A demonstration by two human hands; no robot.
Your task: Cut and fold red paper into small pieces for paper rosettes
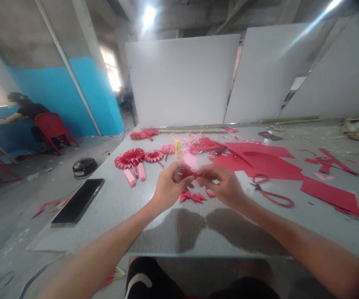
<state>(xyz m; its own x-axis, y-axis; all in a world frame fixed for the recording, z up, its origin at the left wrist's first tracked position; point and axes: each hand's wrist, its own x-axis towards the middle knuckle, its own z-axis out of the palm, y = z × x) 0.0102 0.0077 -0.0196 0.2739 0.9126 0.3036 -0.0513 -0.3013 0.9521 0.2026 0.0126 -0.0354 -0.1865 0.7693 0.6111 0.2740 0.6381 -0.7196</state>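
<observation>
Both my hands meet over the middle of the grey table (pixel 111 232). My left hand (pixel 168 187) and my right hand (pixel 224 185) pinch a small red folded paper piece (pixel 189 172) between their fingertips, just above the tabletop. Under the hands lie several small red paper triangles (pixel 194 197). Behind them are red paper rosettes (pixel 130 158), pink folded strips (pixel 130 177) and a yellow glue stick (pixel 177 148) standing upright.
Red paper sheets (pixel 260 160) and scraps cover the right half of the table. Red-handled scissors (pixel 274 198) lie right of my right hand. A black phone (pixel 79 200) lies at the left edge. White boards (pixel 182 81) stand behind. A person (pixel 26 110) sits far left near red chairs.
</observation>
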